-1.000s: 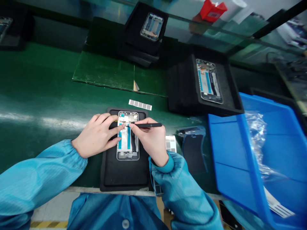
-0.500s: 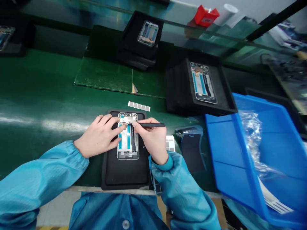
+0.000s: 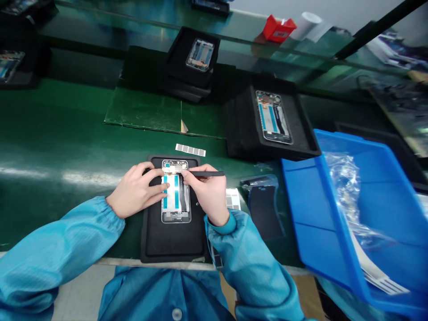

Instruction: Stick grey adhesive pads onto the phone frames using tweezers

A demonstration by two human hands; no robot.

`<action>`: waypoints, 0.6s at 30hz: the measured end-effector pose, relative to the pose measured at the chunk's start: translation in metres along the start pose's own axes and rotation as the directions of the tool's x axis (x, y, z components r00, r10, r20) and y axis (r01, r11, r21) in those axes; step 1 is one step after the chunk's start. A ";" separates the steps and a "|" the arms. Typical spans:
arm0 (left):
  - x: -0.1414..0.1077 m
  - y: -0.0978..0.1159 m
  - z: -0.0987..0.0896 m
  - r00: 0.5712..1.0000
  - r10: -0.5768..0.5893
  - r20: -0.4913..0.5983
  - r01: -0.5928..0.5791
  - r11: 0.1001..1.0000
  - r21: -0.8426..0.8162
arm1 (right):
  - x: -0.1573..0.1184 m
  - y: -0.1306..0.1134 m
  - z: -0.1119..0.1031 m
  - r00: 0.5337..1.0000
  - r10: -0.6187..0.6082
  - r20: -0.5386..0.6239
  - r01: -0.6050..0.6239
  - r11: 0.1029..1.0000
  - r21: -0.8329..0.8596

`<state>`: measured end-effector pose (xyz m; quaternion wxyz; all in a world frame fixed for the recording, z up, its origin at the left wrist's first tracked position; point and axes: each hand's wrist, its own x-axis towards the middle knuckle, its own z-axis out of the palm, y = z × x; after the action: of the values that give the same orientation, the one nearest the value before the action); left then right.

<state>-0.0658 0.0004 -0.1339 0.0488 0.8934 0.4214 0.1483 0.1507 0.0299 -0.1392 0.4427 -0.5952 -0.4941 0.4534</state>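
An opened phone point(image 3: 171, 196), with its battery area, blue strips and circuit board showing, lies in a black foam tray point(image 3: 172, 244). My left hand point(image 3: 133, 191) spreads its fingers over the phone's left edge, fingertips resting at the upper part and the battery. In my right hand point(image 3: 211, 194) is a slim black tool point(image 3: 214, 173), held in a pinch like a pen and pointing left. Its working tip is hidden by my fingers at the board near the top of the phone.
A strip of grey square stickers point(image 3: 190, 150) lies beyond the tray. Stacked black trays point(image 3: 272, 149) with another opened phone point(image 3: 274, 117) stand at the back right. A blue bin point(image 3: 309, 223) holding clear plastic takes up the right side. Dark film point(image 3: 264, 207) lies beside my right hand.
The fingers of my left hand have drawn back a little to the left across the phone. My right hand stays at the board with the tool. The view has shifted slightly.
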 end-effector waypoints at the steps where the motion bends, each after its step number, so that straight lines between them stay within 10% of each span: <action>1: -0.001 0.000 0.000 1.000 -0.002 -0.012 0.002 1.000 -0.004 | 0.000 0.000 0.000 1.000 -0.001 0.003 0.001 1.000 0.011; 11: -0.005 0.005 -0.005 0.986 -0.163 -0.031 0.164 0.985 0.053 | -0.007 -0.014 -0.012 0.999 0.024 -0.026 -0.018 0.978 0.207; 18: -0.059 0.050 -0.005 0.839 -0.544 0.020 0.541 0.836 0.092 | -0.050 -0.013 -0.052 0.998 0.047 -0.043 -0.045 0.998 0.050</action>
<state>-0.0659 -0.0767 -0.1316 0.0614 0.7418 0.6616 0.0904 0.1946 -0.0218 -0.1113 0.4574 -0.6051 -0.4593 0.4622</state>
